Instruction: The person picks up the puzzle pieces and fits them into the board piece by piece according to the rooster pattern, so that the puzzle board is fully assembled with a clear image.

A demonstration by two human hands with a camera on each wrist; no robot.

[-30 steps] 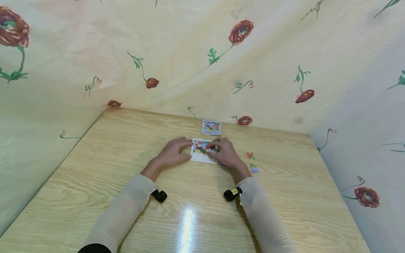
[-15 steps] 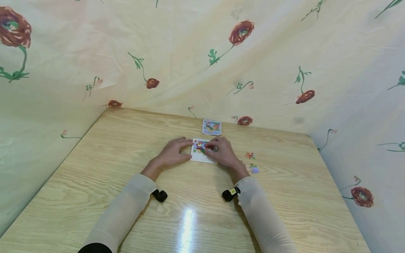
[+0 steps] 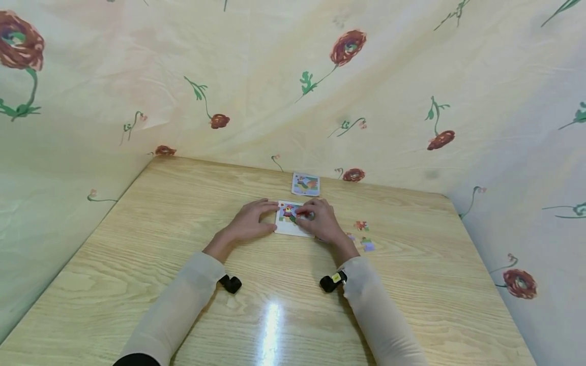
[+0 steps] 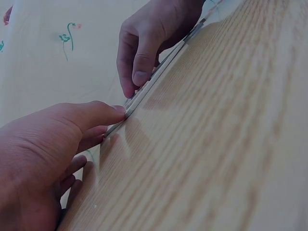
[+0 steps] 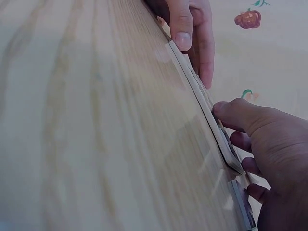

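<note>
A white-rimmed puzzle board, with a colourful bird picture partly showing, lies in front of me on the table. My left hand holds its left edge, thumb at the near corner and fingers toward the far one. Over the right half of the board, my right hand pinches a small puzzle piece between thumb and fingers, mostly hidden by them. In the right wrist view the right thumb rests right at the board's upper face. From the left wrist view the board appears edge-on, lying low along the tabletop.
Several loose puzzle pieces lie right of the board, among them a red one and a purple-green one. A square picture card sits behind the board, near the table's back edge. Flowered cloth hangs behind.
My right hand and wrist have shifted slightly left over the board, uncovering another loose piece by the wrist. The left hand keeps its hold on the board.
</note>
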